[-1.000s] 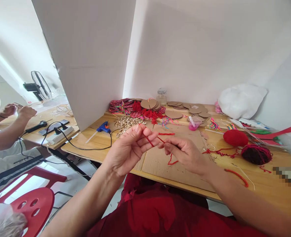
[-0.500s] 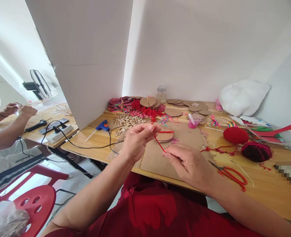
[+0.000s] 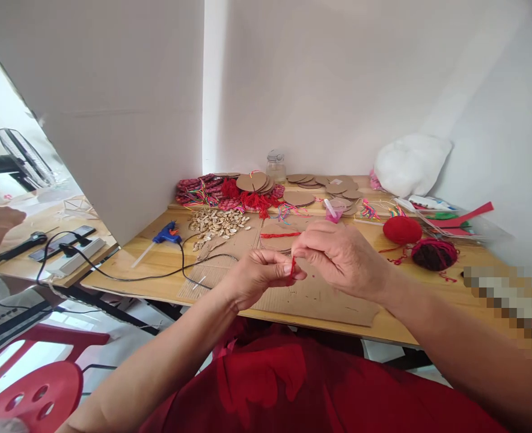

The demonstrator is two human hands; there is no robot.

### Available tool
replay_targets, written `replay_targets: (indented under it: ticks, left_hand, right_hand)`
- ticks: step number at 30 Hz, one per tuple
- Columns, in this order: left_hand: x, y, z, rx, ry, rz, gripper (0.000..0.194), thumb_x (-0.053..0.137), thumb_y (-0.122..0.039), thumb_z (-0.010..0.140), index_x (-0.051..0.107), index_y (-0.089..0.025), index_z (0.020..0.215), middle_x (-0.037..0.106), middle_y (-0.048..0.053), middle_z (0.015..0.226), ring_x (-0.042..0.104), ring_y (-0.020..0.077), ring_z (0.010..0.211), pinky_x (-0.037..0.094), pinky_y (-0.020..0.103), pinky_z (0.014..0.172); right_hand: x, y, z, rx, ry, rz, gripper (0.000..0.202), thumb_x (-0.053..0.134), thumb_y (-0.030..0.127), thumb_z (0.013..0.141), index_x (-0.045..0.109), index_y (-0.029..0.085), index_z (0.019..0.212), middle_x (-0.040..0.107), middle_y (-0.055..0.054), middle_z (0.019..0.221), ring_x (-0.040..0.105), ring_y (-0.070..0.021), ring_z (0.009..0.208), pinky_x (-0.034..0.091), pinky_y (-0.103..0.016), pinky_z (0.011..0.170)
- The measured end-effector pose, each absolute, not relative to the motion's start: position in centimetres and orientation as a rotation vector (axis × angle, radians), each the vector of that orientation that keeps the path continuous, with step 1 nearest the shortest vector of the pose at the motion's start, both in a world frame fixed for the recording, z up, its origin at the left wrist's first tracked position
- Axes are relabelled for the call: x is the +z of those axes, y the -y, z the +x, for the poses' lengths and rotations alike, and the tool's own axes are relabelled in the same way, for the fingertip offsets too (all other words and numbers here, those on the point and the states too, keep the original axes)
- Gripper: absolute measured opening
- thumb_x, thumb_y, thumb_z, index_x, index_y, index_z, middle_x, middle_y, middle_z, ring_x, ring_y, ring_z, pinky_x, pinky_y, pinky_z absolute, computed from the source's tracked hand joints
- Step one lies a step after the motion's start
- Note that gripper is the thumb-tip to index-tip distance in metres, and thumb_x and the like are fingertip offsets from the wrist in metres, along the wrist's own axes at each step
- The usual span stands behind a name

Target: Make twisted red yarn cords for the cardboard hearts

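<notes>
Left hand [image 3: 263, 273], right hand [image 3: 344, 258]: fingers pinch red yarn [image 3: 293, 264] close together, probably for control; cardboard [image 3: 329, 300] below, likely shielding counter [image 3: 432, 291].

Red yarn [image 3: 293, 268] partly hidden, red chair [image 3: 64, 386] cropped

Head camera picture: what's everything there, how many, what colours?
Yarn strand: one, red, between hands
Yarn balls: two, red and maroon, right
Cardboard discs: several, brown, back
Cardboard sheeting: count unclear, brown, centre
Chips: many, tan, left
Tassels: several, red, back
Jar: one, clear, back
Cup: one, pink, back
Bundle: one, white, back right
Glue gun: one, blue, left
Power strip: one, white, left
Fan: one, black, left
Chair: one, red, lower left
Tables: two, tan, centre and left
Co-worker's hand: one clearly, left edge
Left hand: one, bare, centre
Right hand: one, bare, centre
</notes>
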State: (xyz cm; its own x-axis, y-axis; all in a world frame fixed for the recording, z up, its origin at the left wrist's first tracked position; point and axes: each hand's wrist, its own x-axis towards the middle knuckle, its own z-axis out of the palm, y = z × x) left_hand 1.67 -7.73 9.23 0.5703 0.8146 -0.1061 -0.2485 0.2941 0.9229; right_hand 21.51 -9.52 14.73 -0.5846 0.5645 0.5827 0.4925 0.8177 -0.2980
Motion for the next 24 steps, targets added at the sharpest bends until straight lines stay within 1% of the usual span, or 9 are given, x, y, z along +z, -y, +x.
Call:
replay_targets:
  ticks: [5, 8, 12, 15, 18, 21, 24]
  left_hand:
    - [9.6, 8.2, 1.8, 0.695, -0.637, 0.964, 0.024, 0.087, -0.032, 0.068, 0.074, -0.014, 0.073, 0.076, 0.010, 0.081, 0.073, 0.0223, 0.084, 0.053, 0.035, 0.084]
    - [9.6, 8.3, 1.9, 0.669, -0.636, 0.976, 0.023, 0.087, -0.033, 0.069, 0.074, -0.014, 0.076, 0.077, 0.011, 0.084, 0.073, 0.0224, 0.084, 0.052, 0.037, 0.086]
    - [10.0, 8.6, 2.2, 0.670, -0.645, 1.009, 0.023, 0.087, -0.032, 0.068, 0.075, -0.014, 0.075, 0.077, 0.010, 0.083, 0.073, 0.0222, 0.084, 0.052, 0.037, 0.087]
    - [10.6, 8.6, 2.3, 0.703, -0.620, 0.993, 0.021, 0.087, -0.030, 0.068, 0.075, -0.014, 0.076, 0.076, 0.009, 0.082, 0.073, 0.0230, 0.087, 0.052, 0.037, 0.087]
    - [11.1, 8.6, 2.1, 0.720, -0.575, 0.981, 0.021, 0.086, -0.029, 0.070, 0.076, -0.014, 0.080, 0.077, 0.010, 0.086, 0.073, 0.0231, 0.090, 0.052, 0.036, 0.087]
    - [11.3, 8.5, 1.9, 0.736, -0.532, 0.961, 0.030, 0.084, -0.037, 0.073, 0.076, -0.012, 0.088, 0.077, 0.013, 0.089, 0.073, 0.0251, 0.089, 0.053, 0.038, 0.088]
    - [11.5, 8.3, 1.9, 0.775, -0.491, 0.929, 0.035, 0.081, -0.042, 0.075, 0.076, -0.010, 0.089, 0.077, 0.015, 0.089, 0.074, 0.0265, 0.088, 0.054, 0.040, 0.089]
  right_hand:
    - [14.5, 9.3, 21.7, 0.203, 2.222, -0.800, 0.022, 0.048, 0.021, 0.099, 0.064, 0.019, 0.084, 0.061, -0.002, 0.076, 0.053, -0.0148, 0.072, 0.039, -0.028, 0.068]
    - [14.3, 9.2, 21.9, 0.273, 2.194, -0.820, 0.023, 0.048, 0.020, 0.099, 0.064, 0.019, 0.083, 0.062, -0.001, 0.075, 0.054, -0.0134, 0.070, 0.040, -0.027, 0.067]
    - [13.4, 8.7, 22.5, 0.384, 2.139, -0.838, 0.022, 0.050, 0.021, 0.100, 0.065, 0.019, 0.084, 0.064, 0.000, 0.077, 0.056, -0.0118, 0.070, 0.041, -0.025, 0.067]
    - [11.9, 8.3, 23.1, 0.532, 2.064, -0.945, 0.025, 0.050, 0.031, 0.102, 0.067, 0.019, 0.088, 0.062, 0.001, 0.072, 0.052, -0.0118, 0.065, 0.039, -0.026, 0.062]
    - [10.2, 8.1, 23.3, 0.754, 1.970, -1.008, 0.031, 0.050, 0.043, 0.101, 0.068, 0.019, 0.091, 0.061, 0.001, 0.073, 0.052, -0.0127, 0.064, 0.039, -0.026, 0.058]
    - [8.7, 8.2, 23.1, 0.950, 1.865, -0.959, 0.033, 0.053, 0.048, 0.099, 0.067, 0.019, 0.091, 0.061, 0.000, 0.075, 0.054, -0.0130, 0.066, 0.041, -0.026, 0.060]
    - [7.4, 8.2, 22.5, 1.034, 1.766, -0.902, 0.034, 0.059, 0.051, 0.094, 0.067, 0.019, 0.086, 0.059, 0.000, 0.073, 0.051, -0.0128, 0.066, 0.042, -0.026, 0.060]
